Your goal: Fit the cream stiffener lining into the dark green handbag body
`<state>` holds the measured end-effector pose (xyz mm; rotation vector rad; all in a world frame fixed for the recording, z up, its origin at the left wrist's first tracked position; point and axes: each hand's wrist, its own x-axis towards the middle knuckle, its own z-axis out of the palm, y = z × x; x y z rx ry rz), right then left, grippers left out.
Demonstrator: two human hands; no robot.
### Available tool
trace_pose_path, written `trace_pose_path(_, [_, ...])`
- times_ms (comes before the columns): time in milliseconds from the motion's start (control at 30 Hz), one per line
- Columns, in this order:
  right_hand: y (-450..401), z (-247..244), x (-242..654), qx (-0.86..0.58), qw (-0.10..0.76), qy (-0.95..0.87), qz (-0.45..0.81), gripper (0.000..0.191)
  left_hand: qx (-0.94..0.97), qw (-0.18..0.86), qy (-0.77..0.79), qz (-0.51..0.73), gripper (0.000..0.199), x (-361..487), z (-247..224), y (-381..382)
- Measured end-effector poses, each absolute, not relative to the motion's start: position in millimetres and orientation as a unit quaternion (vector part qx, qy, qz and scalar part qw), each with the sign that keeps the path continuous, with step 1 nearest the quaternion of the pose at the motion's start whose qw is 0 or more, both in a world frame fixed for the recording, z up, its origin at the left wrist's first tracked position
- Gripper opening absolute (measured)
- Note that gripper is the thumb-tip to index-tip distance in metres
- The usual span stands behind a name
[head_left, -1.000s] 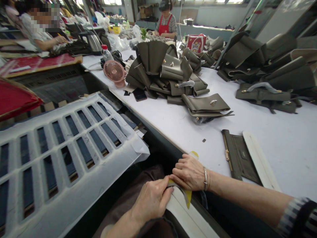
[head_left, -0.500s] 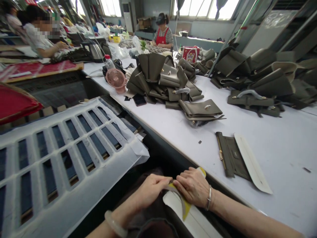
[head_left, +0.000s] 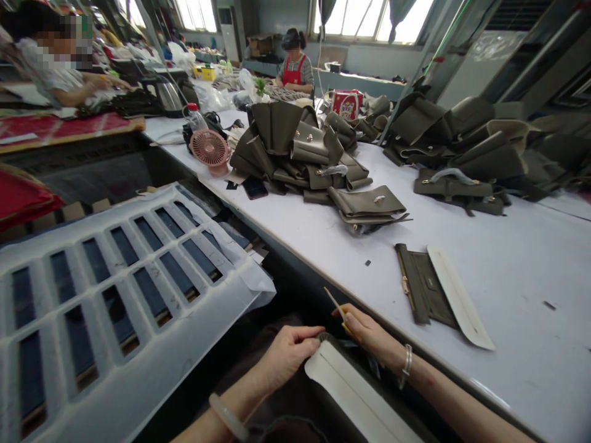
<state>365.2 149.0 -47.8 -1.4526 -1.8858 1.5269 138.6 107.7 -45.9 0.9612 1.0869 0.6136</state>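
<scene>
My left hand [head_left: 292, 352] pinches the end of an olive leather bag piece [head_left: 329, 338] with thumb and fingertips. A long white panel with a rounded end [head_left: 351, 387] lies along that piece, close to my body. My right hand [head_left: 364, 329] is closed around a thin, flat yellow tool [head_left: 342, 315], seen nearly edge-on with its narrow tip pointing up and left. The tool is held apart from the white panel, just off the table's edge. Its exact kind is unclear, and my right fingers cover part of it.
On the white table [head_left: 323, 240] lie a flat olive piece with a zipper [head_left: 427, 286], a folded olive bag [head_left: 369, 203] and heaped olive bags [head_left: 277, 135]. A pink fan [head_left: 210, 149] stands behind. A white slotted tray [head_left: 96, 295] sits left. Two people work farther back.
My right hand has lifted the yellow tool off the white panel and turned it edge-on. My left hand stays at the panel's end. The view has shifted slightly.
</scene>
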Motion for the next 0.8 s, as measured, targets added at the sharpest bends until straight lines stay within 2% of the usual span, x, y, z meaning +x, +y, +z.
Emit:
trace_pose_path(133, [153.2, -51.8, 344.2, -0.441, 0.168, -0.636, 0.611, 0.079, 0.489, 0.680, 0.459, 0.296, 0.036, 142.3, -42.8, 106.4])
trace_pose_path(367, [148.5, -55.9, 324.2, -0.467, 0.153, -0.651, 0.579, 0.048, 0.511, 0.637, 0.491, 0.303, 0.032, 146.9, -49.7, 103.9])
trace_pose_path(467, [149.1, -49.8, 323.4, -0.482, 0.139, -0.669, 0.548, 0.044, 0.503, 0.652, 0.476, 0.309, 0.030, 145.5, -50.4, 108.3])
trace_pose_path(567, [148.8, -37.1, 331.5, -0.526, 0.134, -0.664, 0.514, 0.051, 0.372, 0.746, 0.445, 0.327, 0.030, 143.0, -56.1, 107.1])
trace_pose_path(667, [138.4, -13.6, 350.9, -0.545, 0.185, -0.630, 0.521, 0.071, 0.205, 0.795, 0.462, 0.336, 0.052, 139.4, -77.6, 91.9])
trace_pose_path(800, [92.1, 26.3, 376.5, -0.590, 0.307, -0.509, 0.546, 0.063, 0.075, 0.793, 0.542, 0.268, 0.062, 140.0, -123.0, 63.1])
